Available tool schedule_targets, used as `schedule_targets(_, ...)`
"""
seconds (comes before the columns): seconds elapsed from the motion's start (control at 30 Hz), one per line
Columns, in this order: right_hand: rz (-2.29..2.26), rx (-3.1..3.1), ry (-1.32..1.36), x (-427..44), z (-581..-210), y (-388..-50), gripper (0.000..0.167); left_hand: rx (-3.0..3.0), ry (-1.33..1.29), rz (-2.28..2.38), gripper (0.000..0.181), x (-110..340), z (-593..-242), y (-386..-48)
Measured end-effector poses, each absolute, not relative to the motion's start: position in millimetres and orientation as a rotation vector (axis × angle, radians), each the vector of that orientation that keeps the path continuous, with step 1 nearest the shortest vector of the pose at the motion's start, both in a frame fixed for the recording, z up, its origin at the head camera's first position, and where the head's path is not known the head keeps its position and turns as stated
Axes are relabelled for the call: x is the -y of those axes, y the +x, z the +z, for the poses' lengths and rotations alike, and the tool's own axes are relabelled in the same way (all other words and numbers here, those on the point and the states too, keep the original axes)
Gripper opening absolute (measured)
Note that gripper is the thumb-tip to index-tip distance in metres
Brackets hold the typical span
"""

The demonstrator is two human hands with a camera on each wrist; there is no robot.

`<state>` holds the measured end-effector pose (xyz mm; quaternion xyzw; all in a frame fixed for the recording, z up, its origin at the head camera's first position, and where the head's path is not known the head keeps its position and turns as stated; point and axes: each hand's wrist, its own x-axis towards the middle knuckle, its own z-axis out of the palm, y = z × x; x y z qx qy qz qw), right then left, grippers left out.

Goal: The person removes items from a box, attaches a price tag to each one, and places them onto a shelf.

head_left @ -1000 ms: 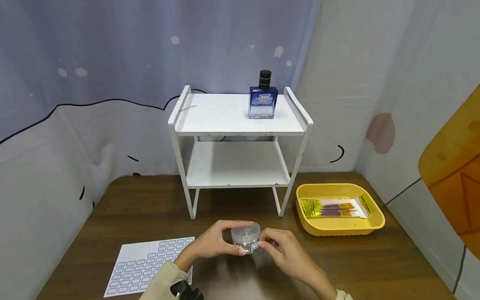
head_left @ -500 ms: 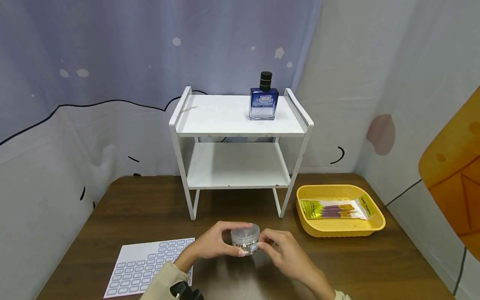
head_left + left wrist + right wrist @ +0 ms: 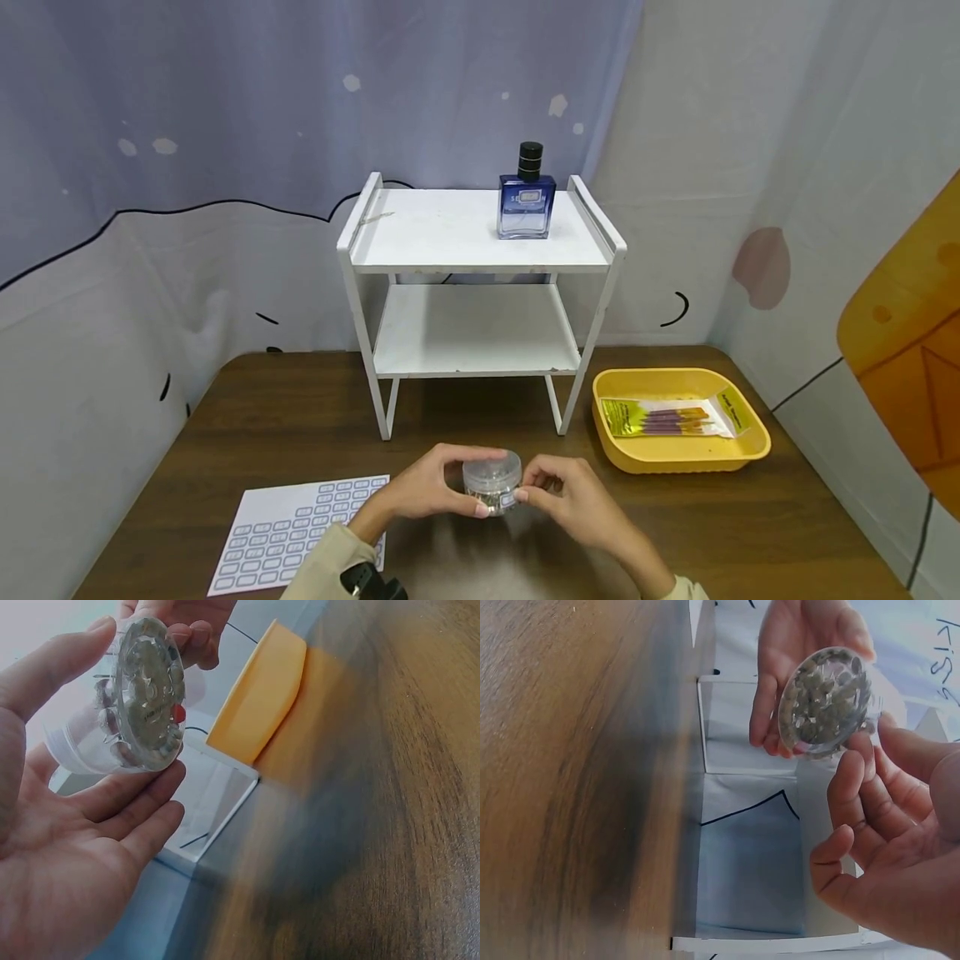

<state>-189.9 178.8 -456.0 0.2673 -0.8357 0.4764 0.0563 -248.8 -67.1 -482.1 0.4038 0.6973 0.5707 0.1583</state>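
A small clear round jar [image 3: 492, 483] with a lid and many small pieces inside is held above the table. My left hand [image 3: 431, 486] grips it, fingers by the lid and thumb at its lower side. A small white label [image 3: 508, 498] sits on the jar's right side. There my right hand [image 3: 573, 500] pinches the label's edge between thumb and curled fingers. The jar's bottom faces both wrist views, where the jar [image 3: 150, 694] shows grey-green contents. Under my left forearm lies a white sheet of blue-bordered labels [image 3: 292, 533].
A white two-tier shelf [image 3: 472, 329] stands at the back with a blue perfume bottle [image 3: 527, 204] on top. To the right, a yellow tray [image 3: 678, 462] holds a packet [image 3: 671, 417] of purple-and-orange sticks. Fabric walls surround the brown table [image 3: 300, 417].
The jar has dipped slightly in my left hand. My right thumb has shifted slightly over the label. The other things stay where they were.
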Motion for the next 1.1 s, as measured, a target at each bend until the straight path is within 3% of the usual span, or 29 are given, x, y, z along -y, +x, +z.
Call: schedule_targets(1.1, 1.579, 2.493, 0.74, -178.0, -455.7, -190.8, 0.015, -1.655, 1.123, 1.812, 0.065, 64.5, -476.0, -247.1)
